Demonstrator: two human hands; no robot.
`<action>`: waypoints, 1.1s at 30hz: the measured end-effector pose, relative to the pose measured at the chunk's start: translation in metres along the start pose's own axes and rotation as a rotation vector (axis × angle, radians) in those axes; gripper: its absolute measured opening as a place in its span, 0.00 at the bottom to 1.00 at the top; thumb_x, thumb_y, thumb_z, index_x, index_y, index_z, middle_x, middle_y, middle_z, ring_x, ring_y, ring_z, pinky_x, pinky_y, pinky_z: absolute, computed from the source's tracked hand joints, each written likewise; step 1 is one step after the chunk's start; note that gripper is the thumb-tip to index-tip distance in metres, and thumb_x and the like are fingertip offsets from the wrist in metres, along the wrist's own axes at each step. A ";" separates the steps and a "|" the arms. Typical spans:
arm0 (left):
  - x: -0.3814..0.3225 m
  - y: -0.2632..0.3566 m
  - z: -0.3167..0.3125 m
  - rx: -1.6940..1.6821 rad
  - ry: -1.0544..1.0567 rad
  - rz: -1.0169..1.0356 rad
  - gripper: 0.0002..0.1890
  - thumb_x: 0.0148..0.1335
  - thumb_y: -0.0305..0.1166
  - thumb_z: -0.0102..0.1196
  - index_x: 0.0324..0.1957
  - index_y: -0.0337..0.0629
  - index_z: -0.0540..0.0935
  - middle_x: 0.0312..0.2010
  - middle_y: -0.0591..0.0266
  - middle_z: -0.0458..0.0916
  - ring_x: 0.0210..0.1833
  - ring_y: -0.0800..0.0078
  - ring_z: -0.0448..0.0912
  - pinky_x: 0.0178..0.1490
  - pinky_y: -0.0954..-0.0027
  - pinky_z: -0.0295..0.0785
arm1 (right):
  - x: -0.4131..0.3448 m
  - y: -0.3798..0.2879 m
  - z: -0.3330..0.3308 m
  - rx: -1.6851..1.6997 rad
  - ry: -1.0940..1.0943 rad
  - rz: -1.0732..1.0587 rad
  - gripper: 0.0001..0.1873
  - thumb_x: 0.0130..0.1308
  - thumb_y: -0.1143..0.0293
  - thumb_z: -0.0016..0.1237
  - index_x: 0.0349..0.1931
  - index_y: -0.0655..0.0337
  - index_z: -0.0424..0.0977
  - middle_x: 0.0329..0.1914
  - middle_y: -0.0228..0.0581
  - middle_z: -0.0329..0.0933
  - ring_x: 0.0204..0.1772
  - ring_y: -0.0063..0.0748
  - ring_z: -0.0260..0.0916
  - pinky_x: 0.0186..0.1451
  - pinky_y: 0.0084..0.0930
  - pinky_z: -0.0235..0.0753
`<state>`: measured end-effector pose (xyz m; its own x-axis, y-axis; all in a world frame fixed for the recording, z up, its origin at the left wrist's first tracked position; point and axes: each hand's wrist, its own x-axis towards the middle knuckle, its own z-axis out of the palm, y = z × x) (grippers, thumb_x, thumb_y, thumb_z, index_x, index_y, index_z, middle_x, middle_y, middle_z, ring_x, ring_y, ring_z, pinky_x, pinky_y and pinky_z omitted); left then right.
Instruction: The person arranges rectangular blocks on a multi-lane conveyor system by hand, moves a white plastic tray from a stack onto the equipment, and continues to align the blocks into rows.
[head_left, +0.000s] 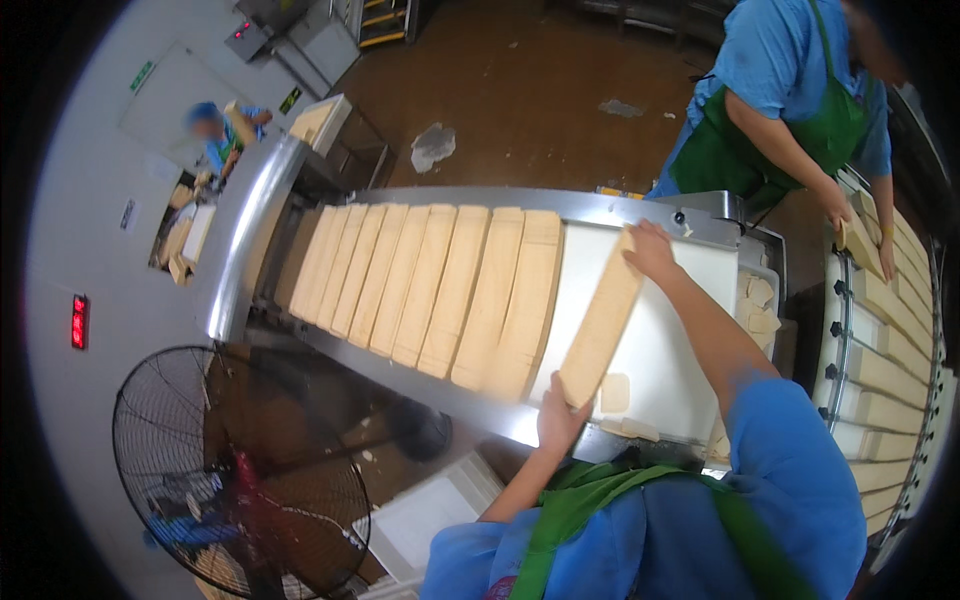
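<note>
A long pale-tan food slab (600, 322) spans between my hands, slanted above the white conveyor surface (671, 352). My left hand (561, 420) grips its near end, and my right hand (649, 251) its far end. Whether the slab touches the surface I cannot tell. To its left, several similar slabs (431, 289) lie side by side, running toward a steel machine hood (251, 225). A small square piece (616, 392) lies right of the slab's near end. Thin offcuts (634, 429) rest at the conveyor's near edge, close to my apron.
A wire-caged fan (240, 472) stands at lower left, near a white crate (424, 517). Beyond the conveyor's right end is a container of broken pieces (759, 304). A co-worker (787, 112) handles slabs on another conveyor (885, 367). Another person (217, 135) holds a slab behind the hood.
</note>
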<state>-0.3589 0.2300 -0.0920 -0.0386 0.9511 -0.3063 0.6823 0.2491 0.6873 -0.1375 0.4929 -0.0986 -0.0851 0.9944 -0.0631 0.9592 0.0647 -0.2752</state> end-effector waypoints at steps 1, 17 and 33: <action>-0.002 0.000 0.001 0.020 -0.003 0.075 0.40 0.50 0.42 0.61 0.61 0.38 0.57 0.36 0.36 0.74 0.37 0.39 0.75 0.38 0.49 0.71 | -0.019 0.022 -0.006 -0.008 0.050 0.031 0.23 0.44 0.61 0.58 0.43 0.56 0.75 0.49 0.41 0.70 0.57 0.48 0.63 0.60 0.44 0.61; 0.033 0.057 0.022 0.547 -0.191 0.323 0.49 0.36 0.48 0.71 0.58 0.40 0.61 0.50 0.34 0.67 0.44 0.42 0.74 0.45 0.54 0.73 | -0.311 0.121 -0.016 0.281 0.252 0.327 0.54 0.33 0.52 0.67 0.65 0.50 0.54 0.56 0.58 0.60 0.59 0.57 0.59 0.61 0.42 0.63; -0.145 0.283 0.165 0.142 -0.288 0.813 0.42 0.46 0.33 0.63 0.64 0.46 0.59 0.55 0.43 0.66 0.55 0.44 0.69 0.55 0.55 0.68 | -0.566 0.343 -0.169 0.449 0.653 0.503 0.47 0.38 0.56 0.67 0.61 0.60 0.60 0.56 0.58 0.64 0.59 0.50 0.62 0.60 0.39 0.64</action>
<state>-0.0404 0.1321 0.0383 0.6725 0.7362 0.0757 0.5034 -0.5300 0.6824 0.2857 -0.0334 0.0050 0.6097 0.7560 0.2383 0.6372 -0.2886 -0.7146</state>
